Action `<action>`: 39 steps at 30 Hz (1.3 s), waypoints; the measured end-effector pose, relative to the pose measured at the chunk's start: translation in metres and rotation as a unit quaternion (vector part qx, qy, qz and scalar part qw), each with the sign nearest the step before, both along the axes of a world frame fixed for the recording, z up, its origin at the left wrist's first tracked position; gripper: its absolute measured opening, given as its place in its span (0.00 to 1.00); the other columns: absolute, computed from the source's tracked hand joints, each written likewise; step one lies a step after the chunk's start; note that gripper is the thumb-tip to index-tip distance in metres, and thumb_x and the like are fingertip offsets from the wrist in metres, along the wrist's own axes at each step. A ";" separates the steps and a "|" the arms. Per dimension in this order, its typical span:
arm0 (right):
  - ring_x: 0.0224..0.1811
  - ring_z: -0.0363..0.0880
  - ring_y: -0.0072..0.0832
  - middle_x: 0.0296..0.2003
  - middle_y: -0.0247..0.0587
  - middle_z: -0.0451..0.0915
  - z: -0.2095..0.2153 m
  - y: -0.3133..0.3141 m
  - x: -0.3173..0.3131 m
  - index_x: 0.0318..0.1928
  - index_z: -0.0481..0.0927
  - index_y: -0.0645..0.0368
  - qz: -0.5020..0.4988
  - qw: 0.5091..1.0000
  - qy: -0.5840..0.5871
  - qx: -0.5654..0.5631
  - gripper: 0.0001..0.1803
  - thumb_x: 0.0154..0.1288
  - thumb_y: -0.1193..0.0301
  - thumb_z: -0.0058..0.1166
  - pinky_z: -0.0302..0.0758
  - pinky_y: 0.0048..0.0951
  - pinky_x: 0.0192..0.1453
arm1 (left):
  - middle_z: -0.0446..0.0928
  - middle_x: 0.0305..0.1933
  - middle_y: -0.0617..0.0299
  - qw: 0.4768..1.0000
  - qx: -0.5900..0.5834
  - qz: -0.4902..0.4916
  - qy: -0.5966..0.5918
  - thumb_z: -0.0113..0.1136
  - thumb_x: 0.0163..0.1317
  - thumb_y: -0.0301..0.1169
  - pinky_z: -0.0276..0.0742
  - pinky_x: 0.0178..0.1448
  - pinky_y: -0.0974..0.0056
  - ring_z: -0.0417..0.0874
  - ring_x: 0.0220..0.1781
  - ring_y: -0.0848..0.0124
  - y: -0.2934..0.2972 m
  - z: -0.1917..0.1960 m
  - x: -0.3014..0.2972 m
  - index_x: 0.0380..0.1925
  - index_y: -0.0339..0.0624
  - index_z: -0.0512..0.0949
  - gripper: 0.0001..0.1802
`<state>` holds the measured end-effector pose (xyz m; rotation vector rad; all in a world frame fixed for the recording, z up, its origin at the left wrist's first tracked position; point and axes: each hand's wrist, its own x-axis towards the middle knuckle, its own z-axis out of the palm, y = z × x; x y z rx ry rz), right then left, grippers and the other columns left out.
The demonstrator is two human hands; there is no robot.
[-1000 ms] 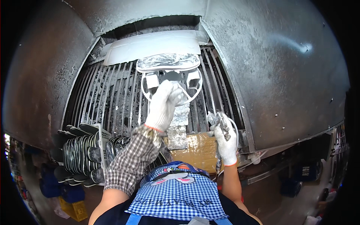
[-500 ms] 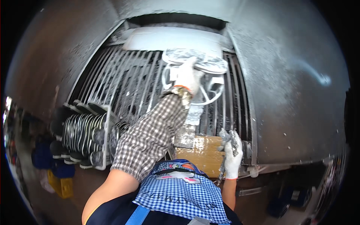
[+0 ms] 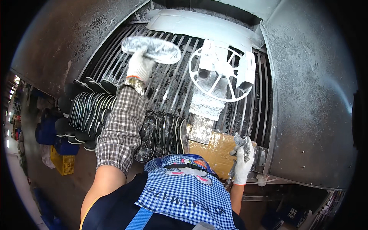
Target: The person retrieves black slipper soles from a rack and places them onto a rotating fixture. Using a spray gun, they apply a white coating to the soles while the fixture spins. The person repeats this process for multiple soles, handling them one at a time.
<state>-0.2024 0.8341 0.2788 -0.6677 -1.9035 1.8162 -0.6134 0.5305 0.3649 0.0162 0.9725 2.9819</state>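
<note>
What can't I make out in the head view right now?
All in the head view:
Left hand: some fingers, hidden beneath the silvery oval sole.
Grey tool: handle, covered by the right hand.
Dark soles: some, behind the checked sleeve.
Distant background, left: too small and blurred.

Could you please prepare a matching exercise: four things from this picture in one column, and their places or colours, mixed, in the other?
1. sole
2. spray gun
3. wheel
4. crate

a. white, with spokes
b. held in the left hand
c. yellow
d. held in the right hand

Pairs: 1-b, 2-d, 3-a, 4-c
</note>
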 end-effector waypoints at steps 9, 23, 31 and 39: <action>0.38 0.84 0.23 0.45 0.38 0.84 -0.005 -0.001 -0.014 0.77 0.68 0.64 0.000 0.997 0.003 0.080 0.34 0.80 0.59 0.59 0.82 0.28 0.44 | 0.76 0.72 0.41 0.937 0.036 -0.015 -0.346 0.52 0.75 0.21 0.77 0.75 0.32 0.80 0.70 0.44 -0.012 -0.223 0.006 0.73 0.34 0.68 0.27; 0.42 0.84 0.26 0.51 0.44 0.82 -0.011 -0.004 -0.018 0.76 0.68 0.67 0.021 0.998 -0.058 0.013 0.33 0.76 0.68 0.59 0.83 0.28 0.47 | 0.77 0.64 0.42 0.953 -0.003 -0.063 -0.295 0.54 0.77 0.33 0.80 0.59 0.38 0.81 0.59 0.48 -0.037 -0.286 -0.047 0.62 0.35 0.72 0.19; 0.42 0.82 0.23 0.50 0.40 0.82 0.003 -0.019 -0.023 0.80 0.65 0.65 0.043 0.995 -0.076 0.045 0.36 0.79 0.65 0.57 0.80 0.26 0.47 | 0.69 0.31 0.66 0.923 -0.198 -0.028 -0.329 0.60 0.74 0.35 0.61 0.23 0.63 0.65 0.21 0.71 -0.035 -0.263 -0.007 0.44 0.49 0.76 0.06; 0.42 0.80 0.21 0.51 0.37 0.83 0.007 -0.014 -0.030 0.82 0.62 0.64 0.020 0.996 -0.010 0.084 0.39 0.81 0.60 0.59 0.79 0.26 0.48 | 0.83 0.47 0.54 0.955 -0.196 -0.080 -0.209 0.61 0.75 0.35 0.85 0.52 0.51 0.86 0.45 0.53 -0.036 -0.208 0.038 0.58 0.37 0.79 0.17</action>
